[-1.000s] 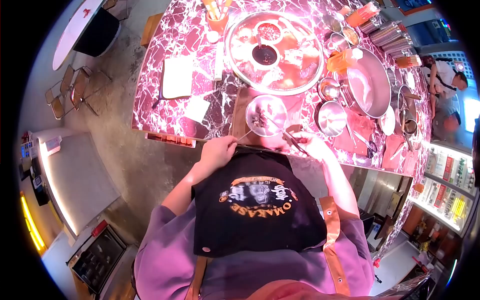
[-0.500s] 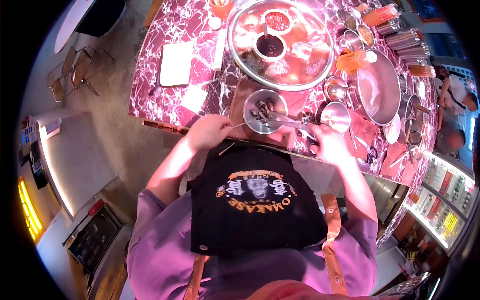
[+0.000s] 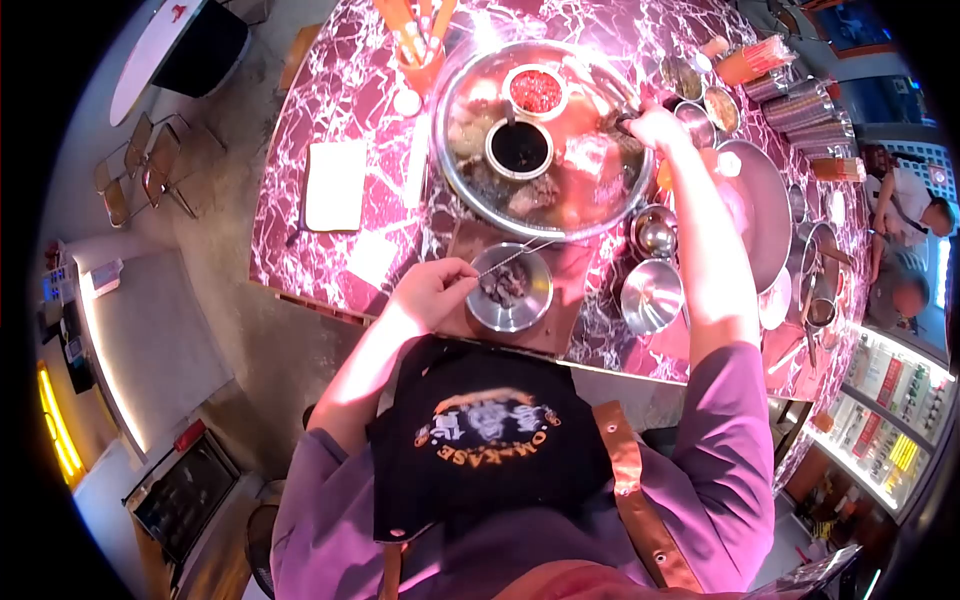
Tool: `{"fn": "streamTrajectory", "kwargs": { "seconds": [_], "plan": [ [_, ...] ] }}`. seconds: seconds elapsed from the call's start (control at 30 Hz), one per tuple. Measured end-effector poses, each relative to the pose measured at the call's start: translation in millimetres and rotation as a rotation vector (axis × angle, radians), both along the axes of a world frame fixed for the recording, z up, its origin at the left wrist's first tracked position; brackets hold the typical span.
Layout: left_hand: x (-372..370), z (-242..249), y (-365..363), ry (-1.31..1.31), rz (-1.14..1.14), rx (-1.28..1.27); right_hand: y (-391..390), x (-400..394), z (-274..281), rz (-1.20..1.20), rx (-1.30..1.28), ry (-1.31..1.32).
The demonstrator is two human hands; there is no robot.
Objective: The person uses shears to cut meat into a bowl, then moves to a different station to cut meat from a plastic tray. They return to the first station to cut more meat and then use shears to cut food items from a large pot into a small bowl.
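Observation:
My left hand (image 3: 438,292) is closed on a thin metal skewer (image 3: 515,257), which slants over the rim of a steel bowl (image 3: 540,305). Dark cut pieces of food (image 3: 508,284) lie in that bowl. My right hand (image 3: 658,128) reaches over the right rim of a large round steel tray (image 3: 470,212), gripping what look like scissors (image 3: 622,108) with dark handles, partly hidden by the fingers. Within the tray stand a cup of chopped red sauce (image 3: 537,92) and a cup of dark sauce (image 3: 519,147), with food pieces around them.
On the right are an empty steel bowl (image 3: 652,297), small metal bowls (image 3: 655,232), a large pan (image 3: 768,190) and bundled skewers (image 3: 815,125). A white pad (image 3: 335,186) and an orange utensil holder (image 3: 420,65) are on the left. People (image 3: 900,210) stand at far right.
My right hand has moved up from the bowl to the tray's right side with the scissors. My left hand stays by the bowl with the skewer. The view has shifted.

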State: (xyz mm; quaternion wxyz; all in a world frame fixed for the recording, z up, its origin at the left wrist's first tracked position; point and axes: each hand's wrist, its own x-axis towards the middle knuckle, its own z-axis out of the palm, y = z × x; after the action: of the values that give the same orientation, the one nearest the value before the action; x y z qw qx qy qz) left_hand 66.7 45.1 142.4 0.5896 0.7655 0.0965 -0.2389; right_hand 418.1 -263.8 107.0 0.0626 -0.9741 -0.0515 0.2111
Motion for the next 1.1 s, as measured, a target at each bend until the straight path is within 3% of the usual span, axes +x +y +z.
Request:
{"fn": "streamTrajectory", "kwargs": {
  "seconds": [0.1,0.17,0.37,0.43,0.5,0.6,0.7,0.9,0.97,1.03,1.1],
  "plan": [
    [32.1,0.8,4.2,-0.035,0.035,0.07,-6.6,30.1,-23.5,0.183,-0.091,0.137],
    [58.2,-7.3,10.4,-0.138,0.075,0.12,-2.3,0.9,4.2,0.138,-0.115,0.115],
    [223.0,-20.4,2.1,-0.476,-0.178,0.727,-18.9,-36.7,10.5,0.158,-0.139,0.109],
    [283.5,-22.2,-14.3,-0.41,-0.176,0.838,-15.3,-46.4,21.3,0.187,-0.159,0.125],
    [336.6,-21.9,-31.2,-0.22,-0.391,0.843,-25.9,-47.7,5.2,0.197,-0.148,0.105],
    [375.3,-21.3,-61.9,-0.36,-0.574,0.954,-27.7,-58.4,8.7,0.216,-0.158,0.118],
    [393.8,-28.2,-99.0,-0.228,-0.414,0.911,-25.3,-64.1,18.7,0.192,-0.183,0.173],
    [412.7,-122.5,-115.0,-0.189,-0.239,0.744,-38.9,-77.1,34.6,0.091,0.011,0.109],
    [410.8,-142.5,-103.7,-0.283,-0.314,0.813,-51.4,-83.4,46.9,0.054,0.087,0.052],
    [399.5,-154.1,-88.6,-0.267,-0.147,0.445,-57.1,-89.2,63.6,0.009,0.116,0.016],
    [391.1,-162.8,-81.7,-0.274,-0.112,0.379,-60.7,-90.0,66.6,-0.024,0.116,0.023]
  ]
}}
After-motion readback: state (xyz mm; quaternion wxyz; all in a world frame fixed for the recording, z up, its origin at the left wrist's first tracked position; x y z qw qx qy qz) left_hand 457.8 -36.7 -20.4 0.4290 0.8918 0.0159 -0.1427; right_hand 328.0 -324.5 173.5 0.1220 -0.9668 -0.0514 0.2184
